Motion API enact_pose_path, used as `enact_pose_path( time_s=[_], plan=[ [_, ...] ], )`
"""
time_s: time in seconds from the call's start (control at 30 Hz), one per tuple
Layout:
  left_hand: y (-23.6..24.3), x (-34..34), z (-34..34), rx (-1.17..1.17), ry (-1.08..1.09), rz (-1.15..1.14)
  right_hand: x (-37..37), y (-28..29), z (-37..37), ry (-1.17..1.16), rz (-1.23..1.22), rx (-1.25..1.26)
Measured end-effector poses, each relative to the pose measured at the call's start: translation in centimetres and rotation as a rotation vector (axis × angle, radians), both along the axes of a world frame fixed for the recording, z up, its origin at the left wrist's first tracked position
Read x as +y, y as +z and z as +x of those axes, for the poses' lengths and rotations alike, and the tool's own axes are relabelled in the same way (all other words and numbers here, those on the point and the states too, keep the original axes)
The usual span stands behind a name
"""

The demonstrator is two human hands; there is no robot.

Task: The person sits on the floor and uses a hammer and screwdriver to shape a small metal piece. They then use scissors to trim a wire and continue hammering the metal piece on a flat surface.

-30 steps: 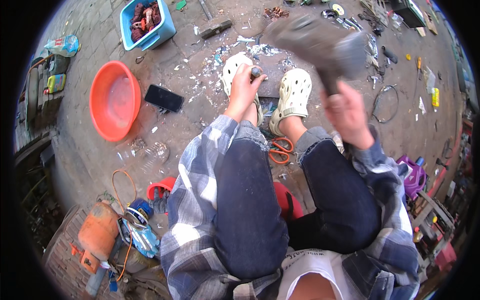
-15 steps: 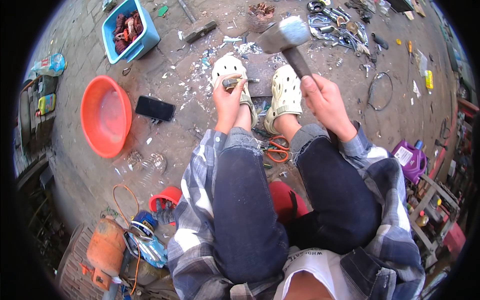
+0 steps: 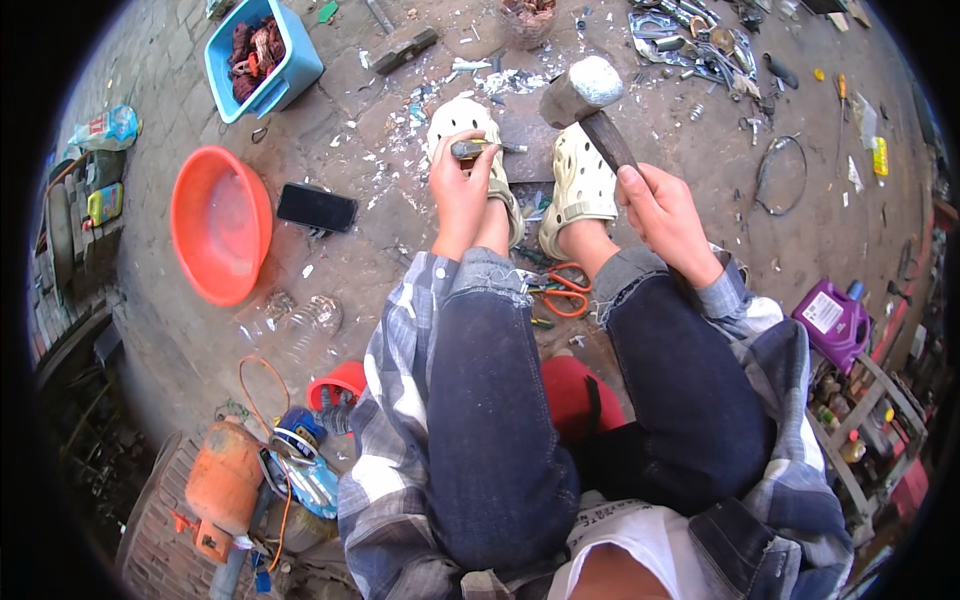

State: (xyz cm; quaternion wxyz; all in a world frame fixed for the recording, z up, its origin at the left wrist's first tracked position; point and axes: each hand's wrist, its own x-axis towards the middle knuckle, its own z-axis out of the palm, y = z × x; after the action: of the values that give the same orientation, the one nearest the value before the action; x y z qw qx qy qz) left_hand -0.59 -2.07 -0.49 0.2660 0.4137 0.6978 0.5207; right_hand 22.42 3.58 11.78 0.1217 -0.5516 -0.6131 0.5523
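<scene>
Fingers of the left hand [image 3: 462, 190] pinch a chisel [image 3: 478, 149]; right hand [image 3: 668, 215] grips the hammer [image 3: 588, 100].

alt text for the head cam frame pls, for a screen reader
A seated person's right hand grips a hammer raised over a dark metal plate between their feet, while the left hand holds a small tool flat against the plate. An orange basin, a black phone and a blue bin sit on the littered paved ground to the left.
</scene>
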Motion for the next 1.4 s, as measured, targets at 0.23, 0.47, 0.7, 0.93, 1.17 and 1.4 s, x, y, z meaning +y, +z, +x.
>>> enact_pose_path(
  time_s=[0.23,0.47,0.7,0.93,1.17,1.4],
  plan=[
    [0.2,-0.2,-0.4,0.03,-0.039,0.102,0.3,-2.0,1.0,-0.088,-0.019,-0.122],
    [4.2,2.1,-1.8,-0.056,0.066,0.212,2.0,-10.0,7.3,-0.06,0.332,-0.749],
    [2.6,3.7,-0.8,0.371,-0.147,-0.165,0.1,-14.8,10.4,-0.126,0.204,-0.949],
    [2.8,1.2,0.0,0.399,-0.318,-0.531,4.7,-12.2,1.4,0.06,0.733,-0.257],
    [2.9,-0.9,0.2,0.44,-0.747,-0.232,4.9,-15.5,-8.2,0.635,0.717,-0.352],
    [2.1,-1.0,1.2,0.167,-0.662,-0.159,5.2,-15.6,-7.9,0.503,0.755,-0.405]
  ],
)
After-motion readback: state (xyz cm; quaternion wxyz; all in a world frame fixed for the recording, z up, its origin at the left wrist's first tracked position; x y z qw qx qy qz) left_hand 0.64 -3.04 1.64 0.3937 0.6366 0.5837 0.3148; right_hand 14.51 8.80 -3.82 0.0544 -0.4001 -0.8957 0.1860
